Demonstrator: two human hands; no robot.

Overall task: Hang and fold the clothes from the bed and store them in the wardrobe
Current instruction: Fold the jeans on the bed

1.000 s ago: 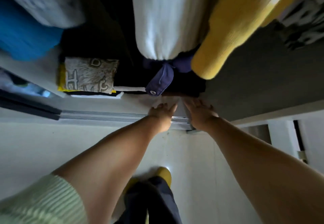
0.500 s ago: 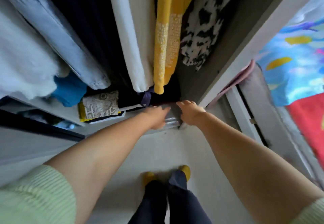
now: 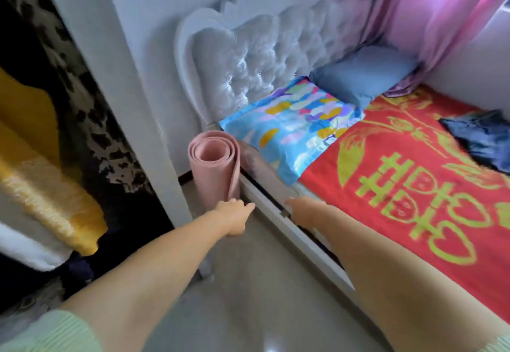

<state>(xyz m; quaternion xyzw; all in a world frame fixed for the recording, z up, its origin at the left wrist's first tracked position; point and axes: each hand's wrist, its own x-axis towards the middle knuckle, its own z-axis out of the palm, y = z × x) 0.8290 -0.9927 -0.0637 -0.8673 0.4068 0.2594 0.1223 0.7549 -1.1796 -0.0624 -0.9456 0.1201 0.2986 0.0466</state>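
Now, hands: left hand (image 3: 234, 218) and right hand (image 3: 296, 207) both hold nothing — fingers too blurred to tell curl.
Garment: dark blue garment (image 3: 480, 138) lies crumpled on the red bedspread (image 3: 386, 186), well beyond both hands.
Wardrobe: wardrobe (image 3: 82, 131) stands at left.
Advice: reach across, lift it by the shoulders — shake flat before folding.

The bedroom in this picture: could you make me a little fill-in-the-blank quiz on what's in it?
1. The rolled mat standing beside the bed is ___ in colour.
2. The dark blue garment lies on the ___ bedspread.
3. The plain blue pillow sits beside a ___ curtain.

Missing words: pink; red; pink
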